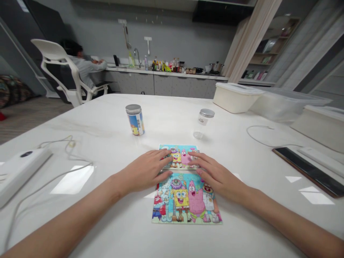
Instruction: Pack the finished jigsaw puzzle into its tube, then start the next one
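An assembled cartoon jigsaw puzzle (182, 200) lies flat on the white table in front of me. Just beyond it is a smaller picture card (179, 165) with the same cartoon scene. My left hand (149, 168) rests at the card's left side, fingers apart over its edge and the thumb near the puzzle's top left corner. On the opposite side, my right hand (211, 170) lies with spread fingers on the card's right edge, its thumb by the puzzle's upper right. Farther back stand a jar with a cartoon label (136, 122) and a clear jar (202, 125), both with silver lids.
A white power strip (24, 168) with cables is at left. A dark phone (309, 172) lies at right. Lidded storage boxes (236, 98) line the table's back right. Beyond the table, a person (87, 70) sits in a white chair (72, 86) near a kitchen counter (172, 73).
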{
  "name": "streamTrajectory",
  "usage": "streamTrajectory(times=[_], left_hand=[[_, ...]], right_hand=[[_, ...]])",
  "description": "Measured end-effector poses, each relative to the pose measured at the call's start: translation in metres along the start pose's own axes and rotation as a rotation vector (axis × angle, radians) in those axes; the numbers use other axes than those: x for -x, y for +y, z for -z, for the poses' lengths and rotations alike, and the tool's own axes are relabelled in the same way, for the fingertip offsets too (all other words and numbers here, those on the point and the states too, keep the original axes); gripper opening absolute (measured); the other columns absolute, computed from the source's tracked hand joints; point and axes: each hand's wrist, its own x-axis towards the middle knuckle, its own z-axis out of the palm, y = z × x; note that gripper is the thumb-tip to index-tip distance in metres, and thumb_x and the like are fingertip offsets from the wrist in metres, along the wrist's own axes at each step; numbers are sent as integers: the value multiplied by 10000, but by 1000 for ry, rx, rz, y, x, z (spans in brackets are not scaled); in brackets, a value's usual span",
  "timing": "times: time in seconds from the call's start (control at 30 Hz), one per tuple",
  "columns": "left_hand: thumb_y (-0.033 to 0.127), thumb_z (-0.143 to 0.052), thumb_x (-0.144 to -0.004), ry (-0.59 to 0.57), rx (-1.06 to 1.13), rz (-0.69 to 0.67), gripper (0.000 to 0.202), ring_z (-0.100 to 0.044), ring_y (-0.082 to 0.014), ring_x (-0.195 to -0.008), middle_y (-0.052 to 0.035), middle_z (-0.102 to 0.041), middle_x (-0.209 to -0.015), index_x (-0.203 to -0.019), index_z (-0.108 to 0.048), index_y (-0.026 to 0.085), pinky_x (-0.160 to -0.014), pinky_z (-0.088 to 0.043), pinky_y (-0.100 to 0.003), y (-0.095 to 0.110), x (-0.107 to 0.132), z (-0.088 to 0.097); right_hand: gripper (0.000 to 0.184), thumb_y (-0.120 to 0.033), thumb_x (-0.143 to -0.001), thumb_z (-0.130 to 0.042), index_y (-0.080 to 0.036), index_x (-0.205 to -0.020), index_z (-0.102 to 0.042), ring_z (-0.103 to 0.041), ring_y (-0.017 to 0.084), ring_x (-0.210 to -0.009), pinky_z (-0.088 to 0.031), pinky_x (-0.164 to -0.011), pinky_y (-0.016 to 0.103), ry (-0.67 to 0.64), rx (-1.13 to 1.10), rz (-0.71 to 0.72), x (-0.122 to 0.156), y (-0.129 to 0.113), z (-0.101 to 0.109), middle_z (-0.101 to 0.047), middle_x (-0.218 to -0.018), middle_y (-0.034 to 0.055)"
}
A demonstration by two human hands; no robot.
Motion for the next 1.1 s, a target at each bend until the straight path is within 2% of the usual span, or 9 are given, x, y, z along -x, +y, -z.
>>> streamTrajectory(times=[0.13,0.33,0.5,0.63,0.73,0.8,0.87,0.97,1.1], left_hand=[[479,-291,-995,-6,-10,89,469,-477,-257,-1280,-133,-488,-1403,-1332,-443,191,-1052,-418,-455,1,0,-2],[552,-215,-975,11,-37,275,618,-408,-316,-1339,-205,-465,-1415,-1347,-419,104,-1073,-383,-498,-2,1,-8],[564,-317,-950,17,-14,334,588,-419,-299,-1336,-178,-458,-1437,-1339,-426,137,-1090,-357,-476,-7,-2,-14],[505,-393,-940,65,0,336,513,-461,-297,-1297,-166,-494,-1404,-1310,-465,156,-1075,-361,-485,-9,-6,-17],[459,-407,-941,59,-20,352,458,-476,-307,-1280,-179,-506,-1379,-1266,-517,155,-1061,-372,-486,-9,-9,-16],[434,-407,-941,60,-23,384,441,-465,-318,-1292,-201,-502,-1374,-1228,-544,128,-1062,-373,-477,-8,-9,-14],[423,-407,-938,57,-12,413,445,-438,-324,-1317,-225,-477,-1395,-1198,-552,92,-1078,-359,-465,-7,-9,-13],[414,-390,-937,17,6,441,489,-375,-323,-1366,-248,-411,-1448,-1242,-498,47,-1109,-319,-456,-6,-9,-11],[397,-356,-940,-14,13,493,554,-426,-323,-1327,-271,-452,-1397,-1323,-398,-1,-1077,-349,-434,-4,-8,-7]], right_hand=[[371,-436,-1000,-292,-301,-1182,-586,-360,242,-1387,-311,-1150,521,21,-10,-27,-1,0,1,-406,-1495,-15],[355,-483,-978,-323,-315,-1236,-500,-423,255,-1347,-403,-1092,472,89,-63,-140,-2,-3,4,-436,-1474,10],[502,-549,-946,-336,-277,-1360,-419,-359,285,-1390,-298,-1146,527,117,-10,-278,-6,10,2,-410,-1499,64],[469,-495,-957,-366,-254,-1356,-419,-402,277,-1358,-329,-1124,524,183,44,-196,-13,22,1,-442,-1460,95],[351,-382,-975,-372,-246,-1275,-495,-464,251,-1298,-388,-1080,499,289,81,11,-14,14,5,-501,-1378,111],[320,-332,-972,-395,-244,-1244,-539,-474,238,-1287,-406,-1067,481,215,99,174,-11,-2,6,-530,-1349,112],[381,-355,-955,-452,-241,-1312,-518,-451,239,-1317,-406,-1072,466,21,104,262,-5,-23,1,-497,-1408,113],[534,-485,-906,-523,-269,-1393,-473,-327,316,-1402,-321,-1109,551,-146,137,234,4,-51,-14,-312,-1550,115],[588,-539,-906,-496,-331,-1447,-392,-214,339,-1442,-188,-1132,630,-247,120,225,10,-63,-28,-274,-1565,78]])
